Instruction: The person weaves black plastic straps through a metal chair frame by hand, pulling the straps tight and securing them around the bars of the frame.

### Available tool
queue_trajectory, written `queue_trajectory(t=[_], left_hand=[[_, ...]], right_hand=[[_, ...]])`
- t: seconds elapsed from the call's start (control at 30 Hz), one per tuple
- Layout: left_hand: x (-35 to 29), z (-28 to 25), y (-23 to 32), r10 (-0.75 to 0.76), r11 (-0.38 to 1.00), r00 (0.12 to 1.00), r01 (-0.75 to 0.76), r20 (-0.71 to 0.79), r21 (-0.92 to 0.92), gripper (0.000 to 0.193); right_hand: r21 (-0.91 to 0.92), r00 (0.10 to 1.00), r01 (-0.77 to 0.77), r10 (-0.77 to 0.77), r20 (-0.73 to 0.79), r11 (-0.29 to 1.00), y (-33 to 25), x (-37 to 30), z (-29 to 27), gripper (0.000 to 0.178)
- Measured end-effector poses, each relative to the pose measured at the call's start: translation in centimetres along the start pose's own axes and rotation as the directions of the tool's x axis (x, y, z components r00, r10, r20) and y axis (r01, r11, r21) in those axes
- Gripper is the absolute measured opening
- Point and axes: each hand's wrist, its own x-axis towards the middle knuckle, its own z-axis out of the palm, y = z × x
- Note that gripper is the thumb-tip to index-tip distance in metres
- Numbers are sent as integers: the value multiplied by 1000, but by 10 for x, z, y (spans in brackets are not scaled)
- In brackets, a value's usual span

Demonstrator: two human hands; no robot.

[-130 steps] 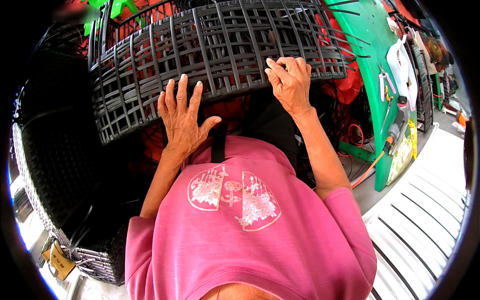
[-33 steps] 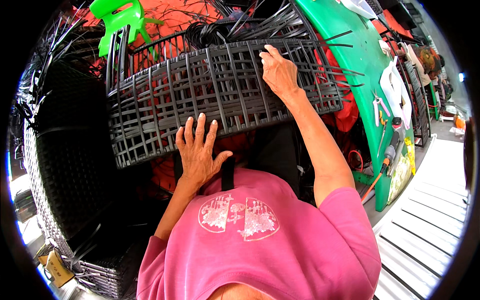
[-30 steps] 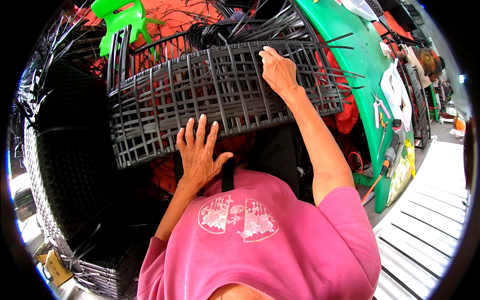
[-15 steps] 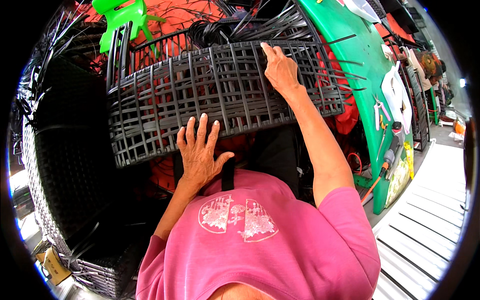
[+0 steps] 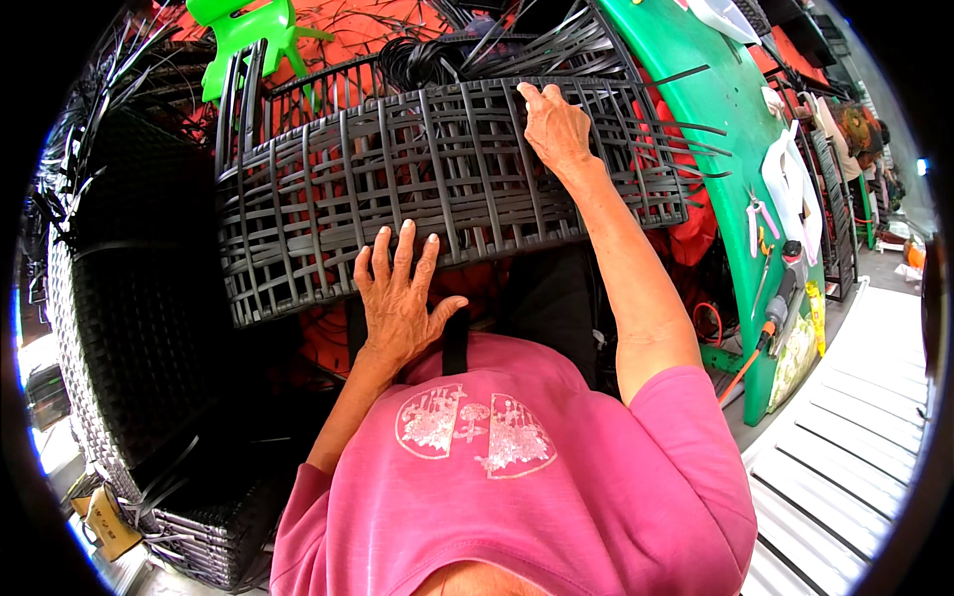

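Note:
A black frame loosely woven with flat plastic strips (image 5: 338, 209) lies tilted across my lap, with upright bars showing between the strips. My left hand (image 5: 396, 298) rests open with fingers spread, its fingertips against the near lower edge of the frame. Higher up and to the right, my right hand (image 5: 556, 131) is closed at the frame's far top edge. The index finger and thumb reach toward the top bar, and the other fingers curl under. What they grip, if anything, is hidden. Loose strip ends (image 5: 701, 149) stick out past the frame's right side.
A coil of black strips (image 5: 412, 65) lies behind the frame, near a green plastic chair (image 5: 248, 45). Dark woven furniture (image 5: 94, 368) stands at left. On the green table (image 5: 696, 89) at right lie pink-handled snips (image 5: 760, 214) and a power tool (image 5: 780, 298). White slats (image 5: 845, 427) stand lower right.
The view has shifted very slightly. Both hands keep nearly the same places on the woven frame.

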Motion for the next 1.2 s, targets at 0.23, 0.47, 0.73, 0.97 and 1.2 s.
queue_trajectory(t=[0.23,0.47,0.73,0.97,1.2], left_hand=[[-2,-1,-1,-5,1000,1000,5,3,8,72],[1,2,0,19,999,999,-19,-33,29,72],[2,8,-1,78,990,997,-77,-11,117,71],[2,7,-1,87,986,995,-92,47,140,70],[6,-7,6,43,996,999,-42,19,-75,68]], right_hand=[[4,1000,-1,1,-26,1000,-3,-2,3,38],[29,993,0,4,-122,1000,3,-8,10,38],[441,921,219,-35,-389,870,22,-53,-63,27],[722,709,-633,583,398,277,111,-266,-93,28],[420,3,-833,755,655,-360,140,-471,45,18]])
